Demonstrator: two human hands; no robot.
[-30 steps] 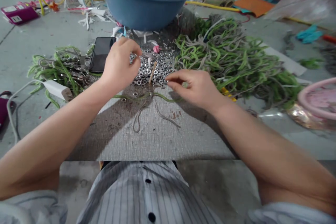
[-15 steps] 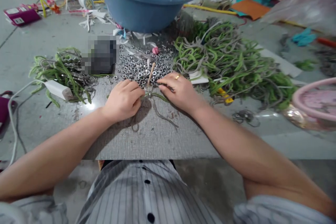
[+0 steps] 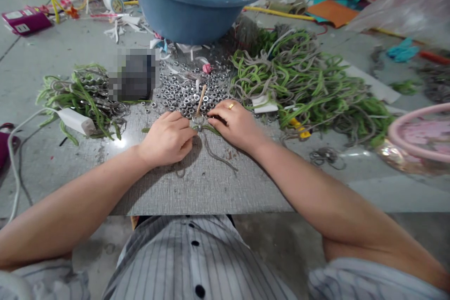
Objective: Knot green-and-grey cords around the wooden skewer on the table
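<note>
Between my hands a small metal ring (image 3: 198, 120) lies on the table, with a green cord (image 3: 211, 129) and a grey cord (image 3: 220, 158) running from it. My left hand (image 3: 169, 137) is closed at the ring's left side, its fingertips bent down and hiding what they pinch. On the other side, my right hand (image 3: 234, 122) has thumb and index apart beside the ring, over the green cord, with nothing seen between them. A thin wooden stick (image 3: 201, 99) stands just behind the ring, among many metal nuts (image 3: 172, 91).
A blue basin (image 3: 197, 14) stands behind the nuts. Green and grey cords (image 3: 295, 70) are heaped at the right, and a smaller bundle (image 3: 79, 96) lies left beside a white adapter (image 3: 77, 121). A pink-rimmed object (image 3: 418, 131) sits at the right edge.
The view has shifted slightly. My left hand has moved a little toward the ring, and my right hand's fingertips have come slightly closer to it.
</note>
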